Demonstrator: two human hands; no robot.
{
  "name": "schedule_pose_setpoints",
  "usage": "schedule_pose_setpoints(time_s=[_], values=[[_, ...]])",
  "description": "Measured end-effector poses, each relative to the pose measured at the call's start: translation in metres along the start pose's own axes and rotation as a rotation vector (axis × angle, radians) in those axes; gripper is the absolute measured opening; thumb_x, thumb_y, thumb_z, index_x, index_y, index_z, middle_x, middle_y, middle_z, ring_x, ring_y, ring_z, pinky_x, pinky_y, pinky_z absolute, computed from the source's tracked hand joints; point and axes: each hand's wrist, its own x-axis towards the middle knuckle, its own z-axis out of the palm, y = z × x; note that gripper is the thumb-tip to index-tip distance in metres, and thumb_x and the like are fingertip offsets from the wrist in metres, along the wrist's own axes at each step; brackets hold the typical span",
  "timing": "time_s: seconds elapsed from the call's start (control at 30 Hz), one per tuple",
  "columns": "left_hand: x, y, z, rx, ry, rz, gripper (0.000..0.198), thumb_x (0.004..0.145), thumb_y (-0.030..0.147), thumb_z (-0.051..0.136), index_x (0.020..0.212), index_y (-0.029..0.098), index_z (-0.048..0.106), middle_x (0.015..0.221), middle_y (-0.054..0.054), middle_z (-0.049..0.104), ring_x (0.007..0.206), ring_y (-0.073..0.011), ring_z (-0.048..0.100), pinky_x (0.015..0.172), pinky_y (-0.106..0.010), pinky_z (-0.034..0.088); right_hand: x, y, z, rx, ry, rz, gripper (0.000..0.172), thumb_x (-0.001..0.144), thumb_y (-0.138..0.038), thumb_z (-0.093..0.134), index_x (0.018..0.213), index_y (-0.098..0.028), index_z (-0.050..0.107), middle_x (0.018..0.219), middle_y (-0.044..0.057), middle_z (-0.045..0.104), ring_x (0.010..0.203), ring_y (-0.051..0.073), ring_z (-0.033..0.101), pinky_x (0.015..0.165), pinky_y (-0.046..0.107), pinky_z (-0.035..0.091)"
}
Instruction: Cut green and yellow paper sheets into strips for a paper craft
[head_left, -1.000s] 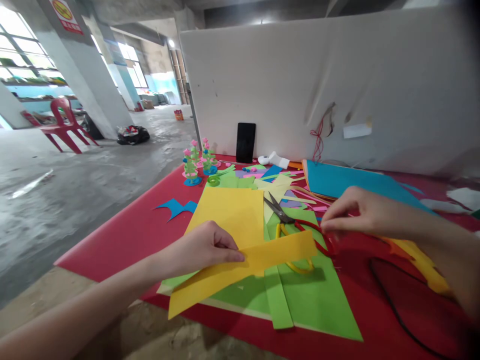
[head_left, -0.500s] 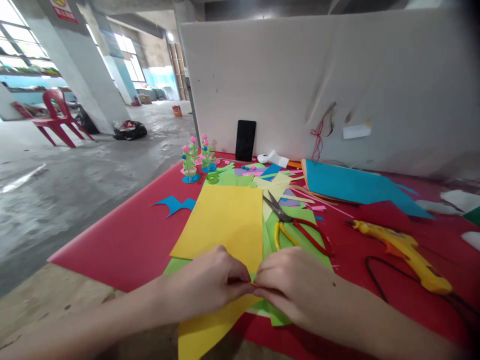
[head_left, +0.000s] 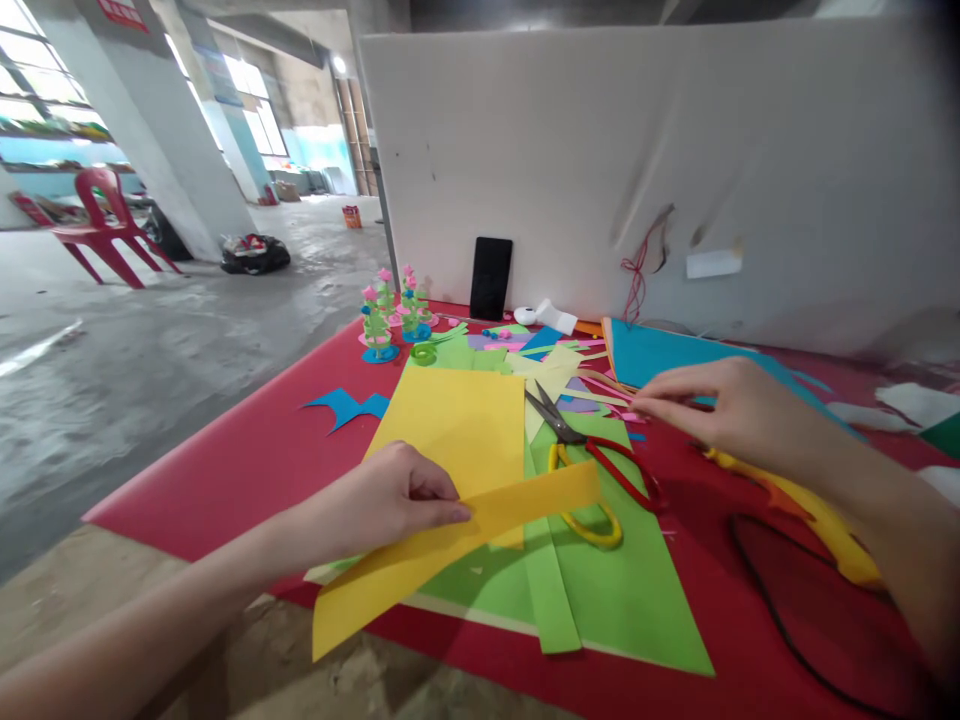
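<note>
My left hand [head_left: 405, 495] pinches a yellow paper strip [head_left: 517, 510] between thumb and fingers; its wider end hangs lower left and its right end lies over the scissors' yellow handle. Beneath it are a yellow sheet [head_left: 450, 410] and a green sheet [head_left: 637, 590]. The scissors [head_left: 574, 438], with one yellow and one red handle, rest slightly open on the paper. Over on the right, my right hand [head_left: 724, 400] has thumb and forefinger brought together by the blue sheets [head_left: 667, 350] and some thin paper strips. Whether anything is between those fingertips cannot be made out.
A yellow glue gun [head_left: 817, 510] with a black cord lies at right, partly behind my right forearm. Small paper trees [head_left: 379, 330] stand at the back left, near a blue paper scrap [head_left: 345, 408]. A black phone [head_left: 491, 280] leans on the white panel [head_left: 562, 150].
My hands were together over the yellow strip. My right hand has let go and moved right and up towards the blue sheets, while my left keeps the strip, which now stretches to the right.
</note>
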Motion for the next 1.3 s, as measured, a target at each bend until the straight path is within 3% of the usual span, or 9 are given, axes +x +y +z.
schedule_pose_setpoints(time_s=[0.07, 0.13, 0.27, 0.43, 0.67, 0.8, 1.07, 1.2, 1.3], values=[[0.000, 0.001, 0.006, 0.001, -0.011, 0.011, 0.031, 0.075, 0.038, 0.050, 0.063, 0.011, 0.062, 0.056, 0.001, 0.051, 0.049, -0.0057, 0.036, 0.045, -0.016, 0.028, -0.003, -0.021, 0.015, -0.003, 0.015, -0.082, 0.017, 0.076, -0.031, 0.052, 0.074, -0.022, 0.066, 0.085, 0.002, 0.066, 0.079, 0.018, 0.057, 0.068, 0.029, 0.040], [0.001, 0.002, 0.013, 0.012, -0.023, 0.036, 0.032, 0.075, 0.039, 0.049, 0.064, 0.011, 0.063, 0.056, 0.001, 0.051, 0.051, -0.0063, 0.037, 0.046, -0.016, 0.028, -0.008, -0.044, 0.038, 0.075, -0.070, -0.161, 0.018, 0.079, -0.027, 0.047, 0.076, -0.021, 0.064, 0.089, 0.001, 0.065, 0.082, 0.015, 0.057, 0.074, 0.027, 0.040], [0.002, 0.000, 0.027, 0.030, -0.021, 0.079, 0.034, 0.076, 0.039, 0.048, 0.061, 0.011, 0.061, 0.052, 0.002, 0.046, 0.050, -0.0060, 0.033, 0.045, -0.017, 0.027, -0.022, -0.070, 0.082, 0.111, -0.184, -0.165, 0.014, 0.076, -0.022, 0.050, 0.080, -0.022, 0.063, 0.080, -0.001, 0.066, 0.071, 0.012, 0.057, 0.065, 0.024, 0.040], [0.003, 0.000, 0.038, -0.001, -0.013, 0.105, 0.032, 0.075, 0.033, 0.048, 0.053, 0.011, 0.054, 0.048, 0.005, 0.035, 0.047, -0.0046, 0.027, 0.041, -0.016, 0.022, -0.029, -0.073, 0.099, 0.142, -0.209, -0.095, 0.013, 0.072, -0.018, 0.050, 0.070, -0.020, 0.063, 0.067, -0.001, 0.063, 0.060, 0.010, 0.054, 0.054, 0.023, 0.034], [0.001, 0.002, 0.041, 0.026, -0.004, 0.132, 0.029, 0.075, 0.027, 0.048, 0.052, 0.011, 0.055, 0.047, 0.005, 0.036, 0.047, -0.0043, 0.028, 0.042, -0.016, 0.022, -0.027, -0.077, 0.098, 0.087, -0.198, -0.038, 0.014, 0.066, -0.016, 0.050, 0.062, -0.019, 0.063, 0.061, -0.001, 0.061, 0.055, 0.010, 0.051, 0.053, 0.024, 0.035], [0.001, 0.002, 0.034, 0.016, 0.003, 0.135, 0.031, 0.076, 0.036, 0.049, 0.062, 0.011, 0.063, 0.053, 0.002, 0.051, 0.050, -0.0056, 0.036, 0.046, -0.016, 0.028, -0.022, -0.071, 0.084, 0.046, -0.210, -0.031, 0.015, 0.064, -0.014, 0.049, 0.060, -0.019, 0.062, 0.060, 0.000, 0.061, 0.056, 0.011, 0.051, 0.054, 0.024, 0.037], [0.001, 0.002, 0.005, -0.029, 0.099, 0.043, 0.031, 0.074, 0.038, 0.052, 0.068, 0.012, 0.066, 0.061, -0.001, 0.060, 0.053, -0.0076, 0.044, 0.046, -0.016, 0.031, 0.000, -0.026, 0.039, -0.058, -0.153, 0.097, 0.011, 0.067, -0.023, 0.053, 0.065, -0.021, 0.064, 0.066, 0.001, 0.065, 0.061, 0.017, 0.058, 0.057, 0.028, 0.043], [0.001, 0.000, 0.003, -0.021, 0.098, 0.021, 0.033, 0.073, 0.040, 0.052, 0.064, 0.011, 0.065, 0.057, 0.000, 0.056, 0.050, -0.0062, 0.039, 0.043, -0.016, 0.028, 0.004, -0.011, 0.024, -0.256, 0.025, 0.179, 0.012, 0.066, -0.029, 0.056, 0.065, -0.021, 0.064, 0.070, 0.006, 0.066, 0.066, 0.024, 0.058, 0.058, 0.035, 0.042], [0.001, 0.000, 0.008, 0.005, 0.079, 0.035, 0.032, 0.075, 0.038, 0.051, 0.064, 0.011, 0.064, 0.058, -0.001, 0.057, 0.050, -0.0063, 0.040, 0.045, -0.016, 0.030, -0.002, -0.026, 0.029, -0.211, 0.160, 0.101, 0.012, 0.071, -0.029, 0.054, 0.070, -0.021, 0.063, 0.078, 0.004, 0.066, 0.072, 0.022, 0.058, 0.064, 0.034, 0.042]])
